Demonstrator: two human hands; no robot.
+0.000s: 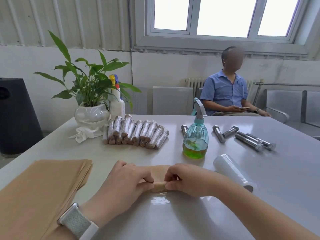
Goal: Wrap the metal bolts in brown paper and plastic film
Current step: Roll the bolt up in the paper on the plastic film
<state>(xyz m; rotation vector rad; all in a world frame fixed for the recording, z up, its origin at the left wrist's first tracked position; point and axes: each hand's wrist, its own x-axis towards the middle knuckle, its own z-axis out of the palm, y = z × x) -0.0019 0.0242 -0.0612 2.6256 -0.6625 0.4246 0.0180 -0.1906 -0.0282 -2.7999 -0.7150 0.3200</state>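
My left hand [124, 183] and my right hand [187, 179] both pinch a brown paper roll [159, 177] lying across the table's near middle; the bolt inside is hidden. Clear film [160, 199] glints on the table just in front of the roll. A stack of brown paper sheets [41, 186] lies at the near left. The plastic film roll [232, 171] rests to the right of my right hand. Several bare metal bolts [249, 138] lie at the far right. A pile of wrapped bolts [136, 134] sits behind the middle.
A blue spray bottle [195, 135] with green liquid stands behind my hands. A potted plant [91, 101], a white spray bottle [117, 103] and crumpled tissue [84, 133] occupy the far left corner. A seated person [226, 94] holds a phone beyond the table's far edge.
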